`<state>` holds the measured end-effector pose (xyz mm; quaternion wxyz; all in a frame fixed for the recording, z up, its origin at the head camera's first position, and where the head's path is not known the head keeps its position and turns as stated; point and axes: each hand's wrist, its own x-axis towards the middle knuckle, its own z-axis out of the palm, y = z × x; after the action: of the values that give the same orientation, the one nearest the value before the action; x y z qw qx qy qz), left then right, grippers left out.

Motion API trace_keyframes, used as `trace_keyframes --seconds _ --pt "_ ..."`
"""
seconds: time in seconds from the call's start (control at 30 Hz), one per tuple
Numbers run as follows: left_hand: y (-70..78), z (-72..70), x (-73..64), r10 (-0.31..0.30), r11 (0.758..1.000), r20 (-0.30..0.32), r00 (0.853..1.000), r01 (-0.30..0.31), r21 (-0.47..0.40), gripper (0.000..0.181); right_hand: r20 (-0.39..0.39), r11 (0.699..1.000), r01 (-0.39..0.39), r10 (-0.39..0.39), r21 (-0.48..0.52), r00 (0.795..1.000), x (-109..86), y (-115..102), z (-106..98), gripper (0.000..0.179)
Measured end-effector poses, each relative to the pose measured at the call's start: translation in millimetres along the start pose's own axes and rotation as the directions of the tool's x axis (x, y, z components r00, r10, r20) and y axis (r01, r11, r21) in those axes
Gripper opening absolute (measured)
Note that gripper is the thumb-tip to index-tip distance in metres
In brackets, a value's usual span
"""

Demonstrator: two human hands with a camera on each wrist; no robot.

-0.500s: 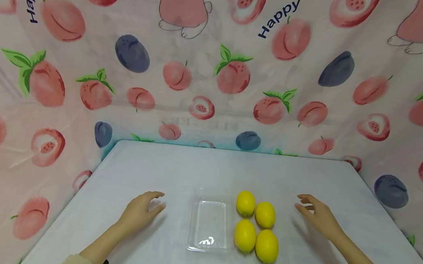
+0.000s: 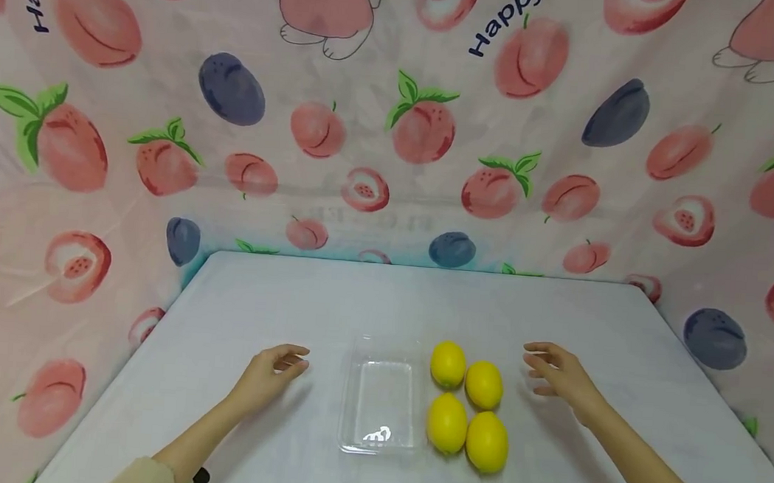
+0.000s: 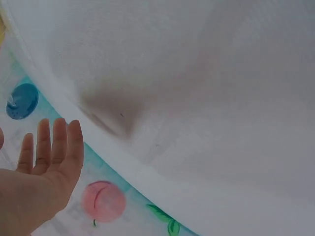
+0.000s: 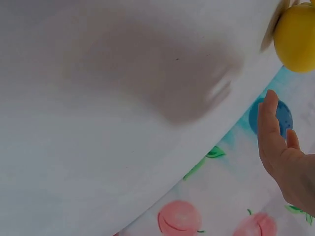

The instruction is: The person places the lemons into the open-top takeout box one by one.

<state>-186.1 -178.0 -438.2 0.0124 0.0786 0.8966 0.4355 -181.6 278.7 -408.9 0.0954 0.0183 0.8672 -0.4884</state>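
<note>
A clear plastic box lies on the white table, between my two hands in the head view. Several yellow lemons sit close together just right of the box. My left hand hovers over the table to the left of the box, fingers relaxed and holding nothing. To the right of the lemons my right hand is held above the table with its fingers loosely extended, apart from the fruit. In the right wrist view part of a lemon shows at the upper right corner.
The white table reaches back to a hanging cloth printed with peaches, which also covers the left and right sides. Dark bands are worn at the wrists.
Both hands have moved a little inward, the left towards the box and the right towards the lemons. The head view has shifted slightly. Box and lemons stay in place.
</note>
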Motion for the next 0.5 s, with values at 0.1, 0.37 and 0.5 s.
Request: trace_keyframes --seconds 0.1,0.37,0.5 --pt "0.5 1.1 0.2 -0.04 0.991 0.056 0.998 0.046 -0.123 0.031 0.051 0.998 -0.037 0.035 0.044 0.998 -0.7 -2 3 0.057" --pt "14.1 11.7 2.1 -0.202 0.911 0.175 0.964 0.251 -0.328 0.038 0.143 0.984 -0.119 0.1 0.129 0.985 2.5 -2 10 0.056" --pt "20.8 19.0 0.2 -0.271 0.836 0.256 0.928 0.359 -0.415 0.045 0.161 0.979 -0.159 0.137 0.13 0.977 6.9 -5 12 0.056"
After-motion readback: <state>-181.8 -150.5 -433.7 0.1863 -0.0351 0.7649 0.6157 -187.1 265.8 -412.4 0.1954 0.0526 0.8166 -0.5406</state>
